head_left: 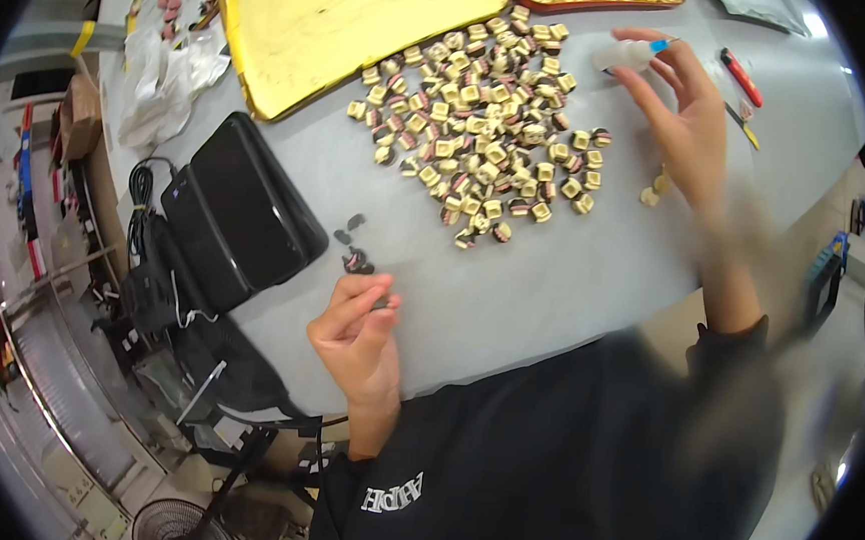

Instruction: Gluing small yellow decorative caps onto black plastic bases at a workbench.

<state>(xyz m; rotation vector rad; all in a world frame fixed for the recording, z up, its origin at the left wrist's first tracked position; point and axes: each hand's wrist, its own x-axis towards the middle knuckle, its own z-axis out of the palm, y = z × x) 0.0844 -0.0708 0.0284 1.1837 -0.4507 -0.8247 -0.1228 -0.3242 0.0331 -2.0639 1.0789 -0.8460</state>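
Note:
My left hand is near the front edge of the grey table, its thumb and fingers pinched on a small dark piece. Just beyond those fingertips lie several more loose dark bits. At the far right my right hand grips a small translucent bottle with a blue tip, between thumb and forefinger. Between the two hands spreads a large heap of small square pieces, layered in cream, pink and dark brown. A few cream bits lie below my right wrist.
A yellow tray borders the heap at the back, beside a red-rimmed tray of cream pieces. On the left are a black device and crumpled plastic. A red-handled tool lies right of my right hand.

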